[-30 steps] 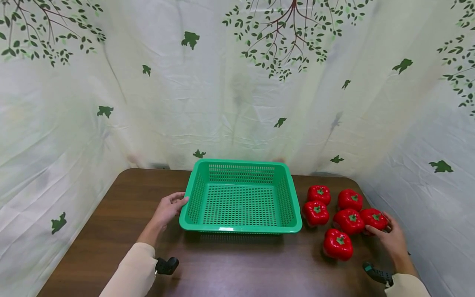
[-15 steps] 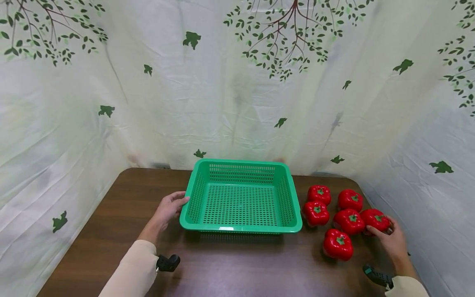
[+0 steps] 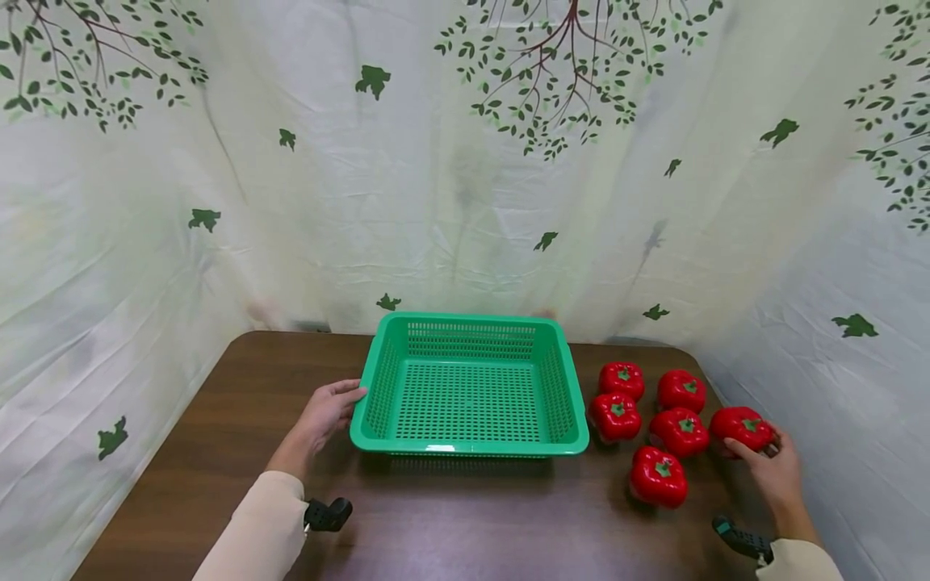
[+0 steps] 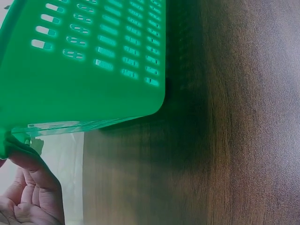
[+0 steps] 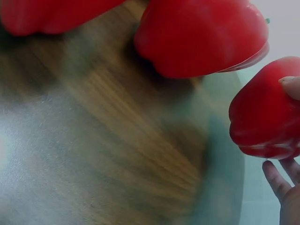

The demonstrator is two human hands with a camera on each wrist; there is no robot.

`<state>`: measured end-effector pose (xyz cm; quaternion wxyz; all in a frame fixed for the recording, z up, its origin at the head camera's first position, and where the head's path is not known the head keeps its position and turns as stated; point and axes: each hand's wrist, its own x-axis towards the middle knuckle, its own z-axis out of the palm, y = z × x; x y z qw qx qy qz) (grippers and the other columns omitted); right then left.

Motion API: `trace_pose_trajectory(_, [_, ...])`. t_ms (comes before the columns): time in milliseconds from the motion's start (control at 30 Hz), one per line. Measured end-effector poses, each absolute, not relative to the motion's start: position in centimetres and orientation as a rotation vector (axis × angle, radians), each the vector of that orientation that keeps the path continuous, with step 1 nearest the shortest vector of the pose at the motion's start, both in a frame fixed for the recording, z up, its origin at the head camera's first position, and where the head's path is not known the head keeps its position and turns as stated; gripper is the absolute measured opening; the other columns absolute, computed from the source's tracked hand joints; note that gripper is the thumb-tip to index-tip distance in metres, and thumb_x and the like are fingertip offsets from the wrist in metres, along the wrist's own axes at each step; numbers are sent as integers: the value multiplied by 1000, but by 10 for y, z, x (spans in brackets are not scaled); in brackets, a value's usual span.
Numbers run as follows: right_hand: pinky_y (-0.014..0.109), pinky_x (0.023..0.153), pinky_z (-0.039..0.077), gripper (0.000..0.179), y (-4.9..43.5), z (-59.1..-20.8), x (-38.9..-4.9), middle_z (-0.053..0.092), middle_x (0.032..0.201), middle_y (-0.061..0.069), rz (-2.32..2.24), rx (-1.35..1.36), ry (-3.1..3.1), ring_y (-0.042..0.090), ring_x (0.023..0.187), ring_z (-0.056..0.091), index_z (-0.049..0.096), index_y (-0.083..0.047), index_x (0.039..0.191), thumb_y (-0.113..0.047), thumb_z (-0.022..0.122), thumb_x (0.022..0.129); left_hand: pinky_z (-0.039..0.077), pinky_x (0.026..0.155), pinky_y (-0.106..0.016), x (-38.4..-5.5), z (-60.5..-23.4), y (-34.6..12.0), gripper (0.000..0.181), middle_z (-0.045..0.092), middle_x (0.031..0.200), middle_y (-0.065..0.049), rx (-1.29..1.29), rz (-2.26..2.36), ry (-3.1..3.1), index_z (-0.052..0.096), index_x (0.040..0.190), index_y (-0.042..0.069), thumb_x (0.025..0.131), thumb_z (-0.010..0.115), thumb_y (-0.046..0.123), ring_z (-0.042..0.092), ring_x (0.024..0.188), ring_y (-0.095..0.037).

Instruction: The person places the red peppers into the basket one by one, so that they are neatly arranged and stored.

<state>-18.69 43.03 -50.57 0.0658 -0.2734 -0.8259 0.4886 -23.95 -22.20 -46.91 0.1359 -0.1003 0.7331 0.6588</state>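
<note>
the right hand [image 3: 776, 474] pinches the outermost red pepper [image 3: 741, 426], at three o'clock of the green basket [image 3: 469, 386]; the left hand [image 3: 324, 407] rests on the rim at nine, fingers relaxed. a shallow fingertip hold could let the pepper slip and knock its neighbours [image 3: 679, 431].

Right hand [image 3: 776, 472] now grips rightmost red pepper [image 3: 741, 426], raised slightly off desk [image 3: 465, 516] and drawn apart from neighbouring pepper [image 3: 680, 432], which it earlier touched.
</note>
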Motion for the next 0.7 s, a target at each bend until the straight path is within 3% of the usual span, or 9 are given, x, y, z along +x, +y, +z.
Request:
trace_pose_trajectory(300, [11,61,39,88,430,-491,-184,22,151,29,1428,-822,-2488,46,131,28,9,1,152,-36,63,93,54,76,-26,-239,-468,-223,49,66,110,-8,-308,1936,2096,44,136,-8,100,54,25,66,89,-12])
trace_pose_trajectory(700, [6,59,38,89,423,-466,-179,20,153,27,1445,-747,-2474,44,129,27,8,-4,154,-38,63,92,54,75,-26,-238,-466,-223,49,67,107,-8,-289,1935,2082,44,135,-8,100,53,24,66,85,-13])
